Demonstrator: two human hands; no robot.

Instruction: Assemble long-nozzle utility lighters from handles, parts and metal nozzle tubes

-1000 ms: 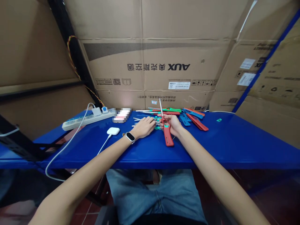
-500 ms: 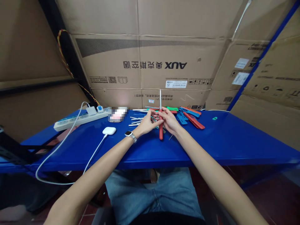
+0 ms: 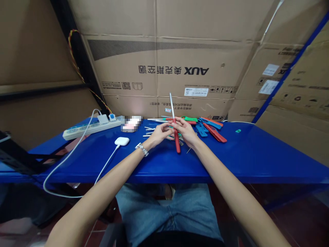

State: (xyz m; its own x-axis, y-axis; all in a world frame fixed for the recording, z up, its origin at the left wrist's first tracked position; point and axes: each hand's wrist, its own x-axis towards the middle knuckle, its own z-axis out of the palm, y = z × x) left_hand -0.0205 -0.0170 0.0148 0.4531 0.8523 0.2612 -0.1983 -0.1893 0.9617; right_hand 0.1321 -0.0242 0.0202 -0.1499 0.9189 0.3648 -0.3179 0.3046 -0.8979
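A long-necked lighter [image 3: 177, 142], with a red handle and a slim silver tube, stands nearly upright above the blue table, its tube leaning left. My right hand [image 3: 185, 132] closes on the upper handle, thumb and fingers around it. From the other side my left hand [image 3: 162, 133] pinches at the same handle, its fingertips partly hidden behind it. Silver metal tubes [image 3: 149, 129] lie behind and left of my hands. To the right is a pile of red handle shells [image 3: 215, 133], blue handle shells [image 3: 202, 129] and a green one [image 3: 189, 119].
A white power strip [image 3: 88, 129] with plugs stands at the back left. Near it lie a blurred-out object [image 3: 131, 124] and a white earbud case [image 3: 121, 141] on a cable. A small green piece [image 3: 238, 130] sits to the right. Cardboard [image 3: 169, 55] walls the back.
The lighter's tube has tipped to the left and its handle has turned slightly in my hands. My left wrist has rolled a little. The view has shifted slightly.
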